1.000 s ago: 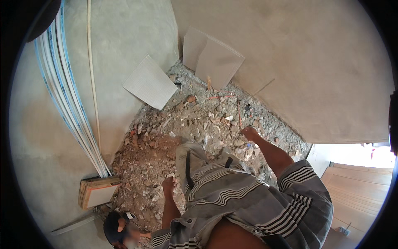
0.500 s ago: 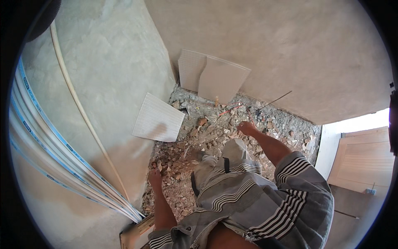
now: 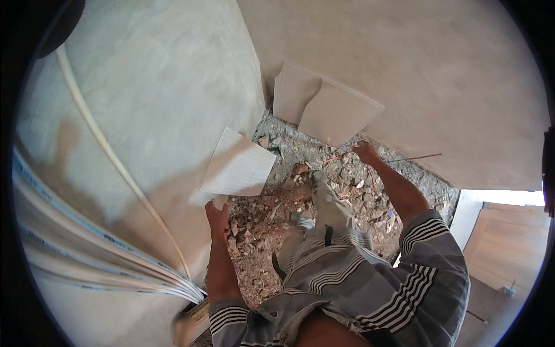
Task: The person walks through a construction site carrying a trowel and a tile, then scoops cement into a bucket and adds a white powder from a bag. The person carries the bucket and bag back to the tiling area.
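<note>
My left hand [image 3: 217,216] is raised by the left wall, empty, with thumb and fingers apart. Just beyond it a pale, gridded tile piece [image 3: 240,163] leans against that wall; I see no contact. My right hand [image 3: 365,152] hovers over the far rubble with loosely bent fingers and nothing visible in them. Close beside its fingertips lies a thin red strip [image 3: 335,158], apparently on the ground. Two more tile pieces lean together at the back wall: a gridded one [image 3: 292,95] behind a plain beige one [image 3: 336,114].
Broken rubble [image 3: 263,222] covers the floor under my legs. A thin dark rod [image 3: 417,157] sticks out near the back wall. Several white pipes with blue stripes [image 3: 110,240] and a cream pipe [image 3: 107,144] slant along the left wall. A light wooden panel [image 3: 497,243] stands at the right.
The view has shifted, so the tiles sit farther right. One leg has stepped forward onto the rubble. Both hands have risen farther ahead, the left closer to the leaning tile.
</note>
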{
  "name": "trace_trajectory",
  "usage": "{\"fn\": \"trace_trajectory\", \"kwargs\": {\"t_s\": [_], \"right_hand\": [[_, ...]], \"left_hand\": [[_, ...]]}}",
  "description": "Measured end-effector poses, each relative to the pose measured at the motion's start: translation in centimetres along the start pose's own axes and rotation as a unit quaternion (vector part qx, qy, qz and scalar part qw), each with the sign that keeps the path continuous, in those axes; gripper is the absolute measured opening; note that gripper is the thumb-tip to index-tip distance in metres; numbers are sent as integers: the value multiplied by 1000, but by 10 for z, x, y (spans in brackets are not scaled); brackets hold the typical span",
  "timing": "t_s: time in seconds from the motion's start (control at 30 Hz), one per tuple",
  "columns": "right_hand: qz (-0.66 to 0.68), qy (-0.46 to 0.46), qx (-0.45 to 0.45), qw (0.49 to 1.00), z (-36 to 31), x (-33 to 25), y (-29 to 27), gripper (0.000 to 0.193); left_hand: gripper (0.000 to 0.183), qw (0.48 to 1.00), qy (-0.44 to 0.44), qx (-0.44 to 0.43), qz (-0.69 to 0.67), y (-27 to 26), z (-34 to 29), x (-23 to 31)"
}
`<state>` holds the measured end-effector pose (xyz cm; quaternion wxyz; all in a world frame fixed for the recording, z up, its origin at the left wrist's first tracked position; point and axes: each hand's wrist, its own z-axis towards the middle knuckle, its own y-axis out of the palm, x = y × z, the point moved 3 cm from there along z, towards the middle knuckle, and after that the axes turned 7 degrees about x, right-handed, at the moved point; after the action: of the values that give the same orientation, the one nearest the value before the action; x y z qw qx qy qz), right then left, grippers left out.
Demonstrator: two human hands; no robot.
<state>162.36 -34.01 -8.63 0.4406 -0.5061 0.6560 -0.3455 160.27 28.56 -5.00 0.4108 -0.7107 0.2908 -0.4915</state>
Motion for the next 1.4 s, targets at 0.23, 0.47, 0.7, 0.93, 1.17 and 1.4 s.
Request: {"fn": "trace_trajectory", "kwargs": {"t_s": [0.23,0.47,0.7,0.93,1.17,1.4], "right_hand": [[197,170,154,953,110,43,-11,61],[87,188,219,953,182,86,-8,66],[10,203,220,954,204,88,-1,68],[-117,189,269,937,209,98,12,68],[-96,131,324,932,210,99,0,53],[-63,103,256,959,202,89,-6,33]], "left_hand": [[76,996,0,-25,89,54,86,2],[80,985,37,25,169,123,158,3],[82,980,26,47,191,145,179,-3],[84,978,8,83,189,154,182,-8],[85,970,-56,137,195,147,186,21],[81,962,-95,155,203,142,186,38]]}}
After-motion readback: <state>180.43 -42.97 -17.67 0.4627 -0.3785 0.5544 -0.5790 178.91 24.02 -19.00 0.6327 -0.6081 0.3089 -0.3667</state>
